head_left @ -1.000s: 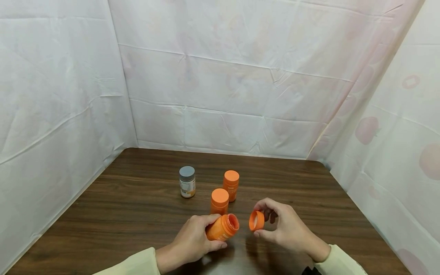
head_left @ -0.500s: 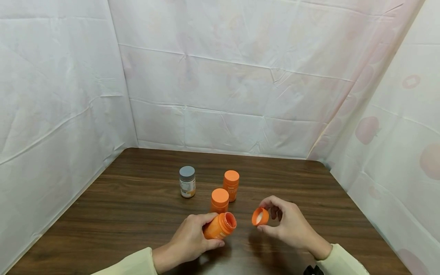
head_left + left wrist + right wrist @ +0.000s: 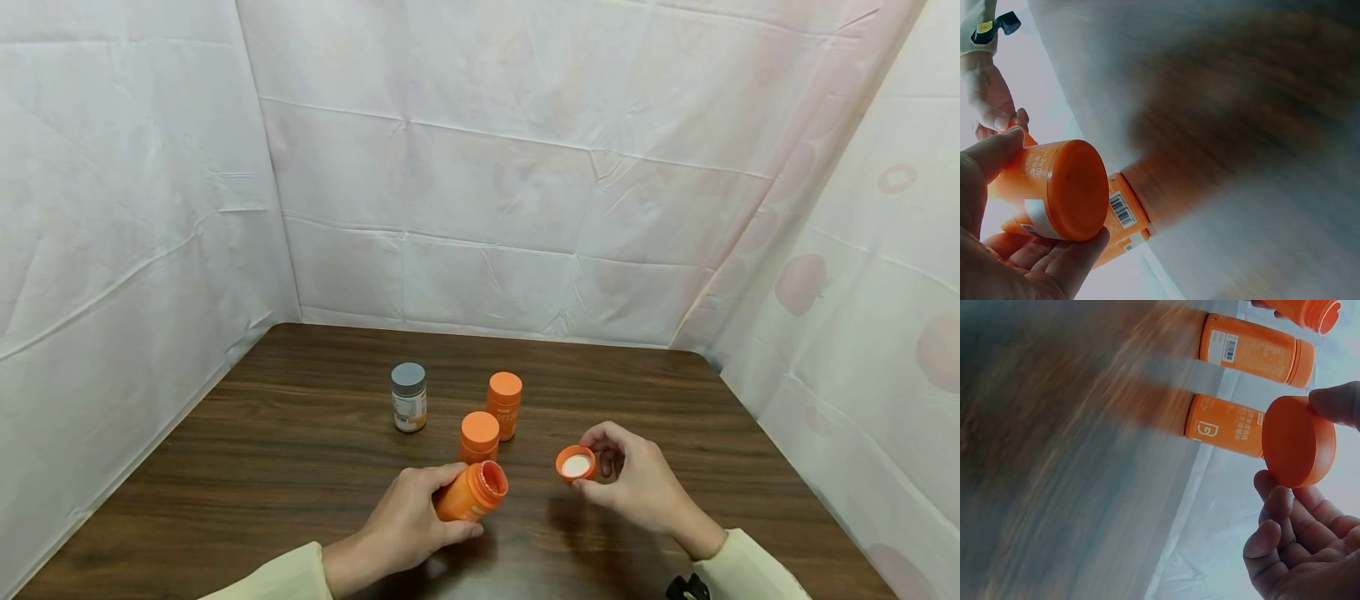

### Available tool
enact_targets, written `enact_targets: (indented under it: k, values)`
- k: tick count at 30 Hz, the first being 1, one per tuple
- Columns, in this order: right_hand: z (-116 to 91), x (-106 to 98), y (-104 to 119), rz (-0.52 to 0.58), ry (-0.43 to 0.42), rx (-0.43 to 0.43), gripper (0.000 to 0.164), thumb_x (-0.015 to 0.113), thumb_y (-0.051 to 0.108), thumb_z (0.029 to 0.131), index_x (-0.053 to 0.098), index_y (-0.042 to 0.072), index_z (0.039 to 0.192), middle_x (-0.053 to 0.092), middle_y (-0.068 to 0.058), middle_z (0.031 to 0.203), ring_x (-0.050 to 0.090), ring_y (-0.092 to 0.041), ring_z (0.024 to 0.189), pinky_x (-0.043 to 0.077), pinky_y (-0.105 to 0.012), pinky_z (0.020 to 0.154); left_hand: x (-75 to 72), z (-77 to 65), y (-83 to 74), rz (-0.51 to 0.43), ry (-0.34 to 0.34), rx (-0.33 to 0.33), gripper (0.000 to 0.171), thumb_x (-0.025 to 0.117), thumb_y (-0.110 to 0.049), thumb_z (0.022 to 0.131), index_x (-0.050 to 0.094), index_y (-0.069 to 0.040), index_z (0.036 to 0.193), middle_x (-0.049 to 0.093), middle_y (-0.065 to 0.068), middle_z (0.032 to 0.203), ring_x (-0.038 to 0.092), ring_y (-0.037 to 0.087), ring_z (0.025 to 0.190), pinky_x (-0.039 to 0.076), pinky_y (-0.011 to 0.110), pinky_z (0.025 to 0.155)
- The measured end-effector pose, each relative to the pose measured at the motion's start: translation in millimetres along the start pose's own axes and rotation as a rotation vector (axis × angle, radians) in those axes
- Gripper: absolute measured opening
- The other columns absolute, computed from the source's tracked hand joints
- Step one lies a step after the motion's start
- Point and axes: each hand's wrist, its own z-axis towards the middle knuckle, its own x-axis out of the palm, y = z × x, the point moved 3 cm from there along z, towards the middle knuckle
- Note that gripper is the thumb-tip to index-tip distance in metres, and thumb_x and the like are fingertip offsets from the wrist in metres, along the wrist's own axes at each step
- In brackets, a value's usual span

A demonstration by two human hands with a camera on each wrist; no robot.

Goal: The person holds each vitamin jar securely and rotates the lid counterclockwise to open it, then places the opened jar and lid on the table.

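Note:
My left hand (image 3: pixel 408 512) grips an orange bottle (image 3: pixel 463 497) without its cap, tilted so its mouth points to the upper right. In the left wrist view the bottle's round base (image 3: pixel 1079 190) faces the camera, thumb on one side and fingers on the other. To the right, my right hand (image 3: pixel 637 477) pinches an orange screw cap (image 3: pixel 576 463) between thumb and fingers. Its white-lined inside faces up toward the head camera. From the right wrist, the cap's smooth outer top (image 3: pixel 1291 440) shows. Bottle and cap are held apart above the table.
Two capped orange bottles stand beyond my hands, a nearer one (image 3: pixel 479 437) just behind the held bottle and a farther one (image 3: pixel 504 406). A grey-capped jar (image 3: pixel 408 397) stands to their left. The dark wood table (image 3: pixel 315 417) is bordered by white curtains (image 3: pixel 480 183).
The right hand has moved the cap a little right and away, turning its inside upward. The left hand has drifted slightly left with the open bottle.

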Motion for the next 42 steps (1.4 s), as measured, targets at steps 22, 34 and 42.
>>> enact_targets:
  k: [22,34,42]
  values:
    - [10,-14,-33,-0.048,-0.078,0.179,0.042,0.092,0.020,0.075,0.068,0.009,0.108,0.064,0.001,0.080,0.057,-0.014,0.072,0.045,-0.026,0.063,-17.9,-2.4,8.0,0.038,-0.140,-0.064,0.056,0.092,-0.036,0.076,0.069,-0.024,0.126,0.073,-0.015,0.109,0.064,0.004,0.088,0.054,0.030,0.079]
    - [16,-20,-43,-0.109,-0.085,0.217,0.039,0.091,0.025,0.076,0.070,0.011,0.105,0.063,-0.002,0.082,0.055,-0.017,0.074,0.045,-0.027,0.064,-29.5,-0.7,15.5,0.026,-0.232,-0.104,0.056,0.095,-0.028,0.073,0.070,-0.024,0.123,0.073,-0.012,0.106,0.067,0.008,0.088,0.055,0.029,0.080]
    - [20,-22,-52,-0.146,-0.098,0.248,0.039,0.091,0.029,0.077,0.071,0.011,0.107,0.065,-0.003,0.085,0.053,-0.018,0.075,0.043,-0.028,0.063,-36.6,-0.8,20.0,0.003,-0.265,-0.150,0.057,0.095,-0.026,0.073,0.070,-0.019,0.124,0.074,-0.008,0.106,0.068,0.008,0.089,0.056,0.030,0.080]
